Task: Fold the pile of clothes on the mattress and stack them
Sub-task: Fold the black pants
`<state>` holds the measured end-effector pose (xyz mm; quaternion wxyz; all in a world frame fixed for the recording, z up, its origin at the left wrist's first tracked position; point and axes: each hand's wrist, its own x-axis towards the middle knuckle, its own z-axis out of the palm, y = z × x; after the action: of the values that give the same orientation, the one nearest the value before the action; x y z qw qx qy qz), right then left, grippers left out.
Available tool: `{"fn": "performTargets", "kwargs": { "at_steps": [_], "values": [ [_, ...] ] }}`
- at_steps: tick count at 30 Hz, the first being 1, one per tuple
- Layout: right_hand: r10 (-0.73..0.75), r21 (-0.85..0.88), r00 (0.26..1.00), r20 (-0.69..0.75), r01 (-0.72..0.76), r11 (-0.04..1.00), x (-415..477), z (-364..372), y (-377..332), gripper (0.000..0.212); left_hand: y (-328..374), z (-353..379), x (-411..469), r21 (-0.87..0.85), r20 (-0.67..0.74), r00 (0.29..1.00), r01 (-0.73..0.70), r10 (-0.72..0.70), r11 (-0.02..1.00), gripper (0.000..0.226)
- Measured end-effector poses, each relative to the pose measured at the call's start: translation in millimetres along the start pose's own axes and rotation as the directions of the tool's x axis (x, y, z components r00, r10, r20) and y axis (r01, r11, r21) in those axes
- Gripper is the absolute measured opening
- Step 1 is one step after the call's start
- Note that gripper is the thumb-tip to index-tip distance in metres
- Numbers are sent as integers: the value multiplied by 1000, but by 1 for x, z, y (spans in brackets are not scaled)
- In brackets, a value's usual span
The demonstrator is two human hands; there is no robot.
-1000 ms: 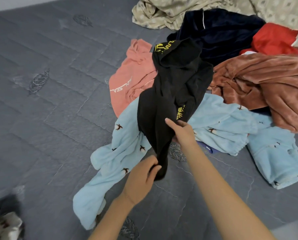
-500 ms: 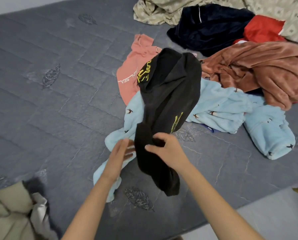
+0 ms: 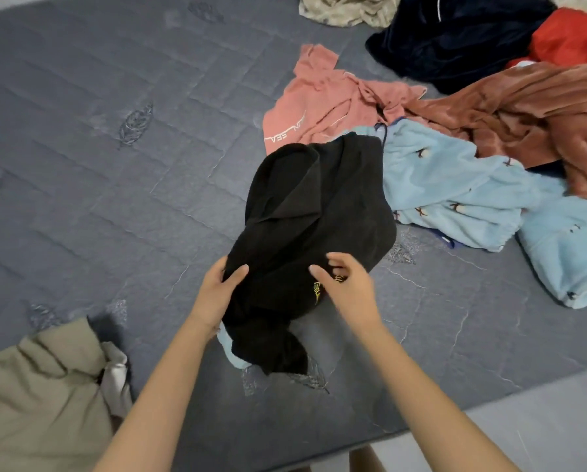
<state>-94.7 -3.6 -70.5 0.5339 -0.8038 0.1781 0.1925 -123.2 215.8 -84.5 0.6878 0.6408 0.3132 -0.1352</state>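
A crumpled black garment (image 3: 315,226) with yellow print lies in the middle of the grey quilted mattress (image 3: 115,199), partly over a light blue fleece piece (image 3: 455,195). My left hand (image 3: 217,294) grips the black garment's left edge, thumb on top. Over its lower right part, by the yellow print, my right hand (image 3: 348,287) hovers with fingers spread and loosely bent; no cloth is plainly held. Behind lie a pink top (image 3: 322,107), a brown fleece (image 3: 530,114), a navy garment (image 3: 455,39) and a red one (image 3: 571,39).
A beige garment (image 3: 43,396) sits bunched at the mattress's near left corner. A patterned cream cloth (image 3: 339,10) lies at the far edge. The mattress's front edge (image 3: 489,400) runs along the lower right, with pale floor beyond. Bare quilting spans the left half.
The black garment has come down from being held up and now rests on the mattress nearer me. My left hand took hold of its left edge; my right hand loosened its grip.
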Motion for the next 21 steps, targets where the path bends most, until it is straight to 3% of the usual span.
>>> {"fn": "performTargets", "kwargs": {
  "at_steps": [3,7,10,13,15,17,21],
  "values": [
    [-17,-32,987,-161,12,999,27,-5,3,75,-23,-25,-15,-80,-143,989,24,-35,997,17],
    [10,-150,977,-213,-43,988,54,1,11,98,-42,-46,-22,-34,-235,972,13,-20,999,17],
    [42,-8,994,-105,-44,999,65,4,13,60,-50,-55,-17,79,-261,964,72,-49,994,13],
    [18,-104,994,-107,-29,994,68,5,14,30,-54,-55,-9,185,-256,959,175,-125,967,17],
    [-39,-118,996,-85,29,993,64,6,13,28,-53,-53,-5,258,-287,946,226,-149,939,23],
    [-106,-139,994,-29,101,985,59,8,10,30,-50,-51,-1,313,-320,939,234,-130,921,43],
    [-306,-223,938,164,337,915,44,17,-7,12,-34,-38,1,485,-258,962,47,92,873,65]
  ]
}}
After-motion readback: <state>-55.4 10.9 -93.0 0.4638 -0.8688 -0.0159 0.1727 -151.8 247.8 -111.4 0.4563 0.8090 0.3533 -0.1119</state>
